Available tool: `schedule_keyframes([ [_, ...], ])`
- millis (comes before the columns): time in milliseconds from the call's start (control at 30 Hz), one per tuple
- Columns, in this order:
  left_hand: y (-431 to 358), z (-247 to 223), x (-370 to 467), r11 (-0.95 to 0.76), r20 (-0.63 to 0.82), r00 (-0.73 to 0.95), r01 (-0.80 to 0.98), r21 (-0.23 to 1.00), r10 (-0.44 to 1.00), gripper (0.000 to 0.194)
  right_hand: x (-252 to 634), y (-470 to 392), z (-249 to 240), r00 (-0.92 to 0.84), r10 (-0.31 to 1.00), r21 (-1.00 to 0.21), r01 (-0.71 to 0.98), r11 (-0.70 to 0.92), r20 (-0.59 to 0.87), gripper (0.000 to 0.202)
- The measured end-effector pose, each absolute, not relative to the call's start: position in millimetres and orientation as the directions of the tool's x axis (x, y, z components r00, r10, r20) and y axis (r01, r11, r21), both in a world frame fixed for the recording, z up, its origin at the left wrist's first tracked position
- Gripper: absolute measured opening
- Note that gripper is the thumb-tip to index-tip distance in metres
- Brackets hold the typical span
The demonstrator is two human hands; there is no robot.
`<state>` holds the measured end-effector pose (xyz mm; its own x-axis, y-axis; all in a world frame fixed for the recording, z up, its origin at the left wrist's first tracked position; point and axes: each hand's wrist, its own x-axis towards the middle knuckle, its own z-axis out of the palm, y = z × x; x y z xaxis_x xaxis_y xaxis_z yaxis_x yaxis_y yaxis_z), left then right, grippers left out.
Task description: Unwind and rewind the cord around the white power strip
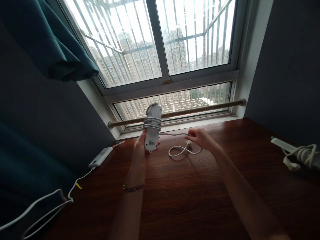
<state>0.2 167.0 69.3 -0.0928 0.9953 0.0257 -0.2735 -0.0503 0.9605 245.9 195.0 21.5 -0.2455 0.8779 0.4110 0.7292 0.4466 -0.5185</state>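
Note:
My left hand point(140, 146) holds a white power strip point(152, 128) upright above the dark wooden table point(190, 196). Several turns of its white cord point(152, 122) are wound around the strip's upper half. My right hand point(201, 138) pinches the free length of that cord to the right of the strip, close to the tabletop. Below the right hand the rest of the cord lies in a loose loop point(178, 151) on the table, with the plug point(188, 143) beside my fingers.
A white power bank point(100, 157) with a white cable point(50, 203) lies at the table's left edge. Another white power strip with a bundled cord point(298, 154) sits at the right edge. A barred window point(160, 56) and wooden rod point(190, 111) stand behind; a teal curtain point(50, 46) hangs left.

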Motion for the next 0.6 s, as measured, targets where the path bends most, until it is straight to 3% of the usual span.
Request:
schedule_keyframes([
  [133,176.4,53.1,10.7,-0.107,0.114,-0.185,0.048,0.993,0.976,0.044,232.8,160.5,48.6,-0.342,0.663,-0.113,0.832,0.543,0.666,0.028],
  [200,175.0,44.6,18.2,-0.097,0.141,-0.168,0.249,0.964,0.976,0.046,223.7,145.4,57.2,-0.45,0.582,0.06,0.823,0.565,0.677,0.027],
  [267,168.0,38.4,26.1,-0.169,0.243,-0.076,0.522,0.836,0.967,0.047,217.1,136.3,61.9,-0.515,0.531,0.149,0.797,0.585,0.673,0.026],
  [333,158.1,35.3,33.1,-0.269,0.326,0.071,0.739,0.617,0.943,0.045,215.6,133.4,63.2,-0.554,0.494,0.195,0.774,0.602,0.67,0.025],
  [400,149.7,35.6,37.1,-0.35,0.313,0.218,0.811,0.469,0.924,0.043,220.0,135.1,62.4,-0.581,0.482,0.203,0.751,0.628,0.656,0.023],
  [500,144.3,42.0,35.4,-0.47,0.203,0.425,0.763,0.445,0.882,0.045,233.1,142.2,59.1,-0.583,0.49,0.154,0.731,0.665,0.648,0.029],
  [600,143.0,54.0,25.7,-0.529,0.073,0.579,0.678,0.51,0.812,0.049,243.4,150.1,55.4,-0.569,0.475,0.119,0.715,0.689,0.671,0.041],
])
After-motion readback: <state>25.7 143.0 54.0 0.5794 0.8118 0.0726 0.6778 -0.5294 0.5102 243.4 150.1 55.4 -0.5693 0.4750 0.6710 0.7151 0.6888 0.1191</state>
